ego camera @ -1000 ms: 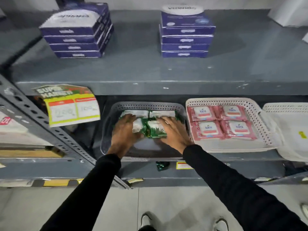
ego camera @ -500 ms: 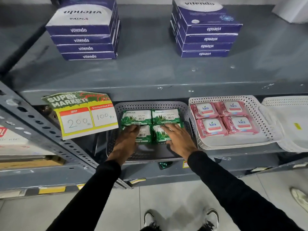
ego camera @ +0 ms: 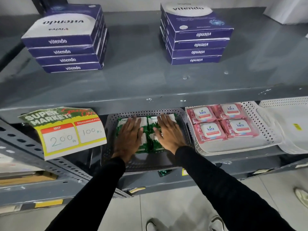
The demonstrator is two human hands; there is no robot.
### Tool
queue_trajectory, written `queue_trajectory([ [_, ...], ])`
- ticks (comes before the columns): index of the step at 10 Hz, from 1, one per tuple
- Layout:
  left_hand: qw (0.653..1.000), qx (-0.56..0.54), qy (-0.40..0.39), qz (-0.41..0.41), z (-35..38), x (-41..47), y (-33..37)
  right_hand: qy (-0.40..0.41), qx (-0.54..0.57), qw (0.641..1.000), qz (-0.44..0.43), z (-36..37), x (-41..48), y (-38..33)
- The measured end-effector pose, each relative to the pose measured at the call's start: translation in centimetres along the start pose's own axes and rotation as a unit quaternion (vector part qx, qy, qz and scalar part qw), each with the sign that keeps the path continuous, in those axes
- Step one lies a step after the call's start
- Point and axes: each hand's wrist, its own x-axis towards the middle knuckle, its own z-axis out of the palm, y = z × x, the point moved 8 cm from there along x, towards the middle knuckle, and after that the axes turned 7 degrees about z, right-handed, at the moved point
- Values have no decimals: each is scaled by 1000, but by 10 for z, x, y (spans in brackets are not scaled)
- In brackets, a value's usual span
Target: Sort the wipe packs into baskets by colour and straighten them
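Palms flat, fingers spread on the green packs (ego camera: 154,144) at centre frame, your left hand (ego camera: 129,139) and right hand (ego camera: 169,135) could, pressing unevenly, skew them in the grey basket (ego camera: 110,130).

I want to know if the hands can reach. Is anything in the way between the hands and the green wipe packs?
No. The left hand and right hand already lie flat, fingers spread, on the green wipe packs inside the grey basket. Nothing visible sits between the hands and the packs.
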Motion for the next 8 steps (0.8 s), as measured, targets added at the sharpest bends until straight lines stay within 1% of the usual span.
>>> queue_trajectory([
  [1,999,43,-16,10,15,4,-5,-3,-19,1000,2,14,2,1],
  [2,996,84,6,6,27,4,-10,14,-20,1000,2,25,2,5],
  [3,996,87,6,3,29,2,-10,26,-15,1000,6,24,1,4],
  [5,997,76,-14,4,27,5,-9,-7,-11,1000,0,29,5,6],
  [6,1000,15,10,-18,7,1,7,4,52,999,-8,6,2,8],
  [7,997,20,71,-14,-14,-4,40,54,83,995,-22,-19,-13,20],
  [8,987,42,155,31,-29,-19,113,119,112,984,-73,-62,-58,37],
])
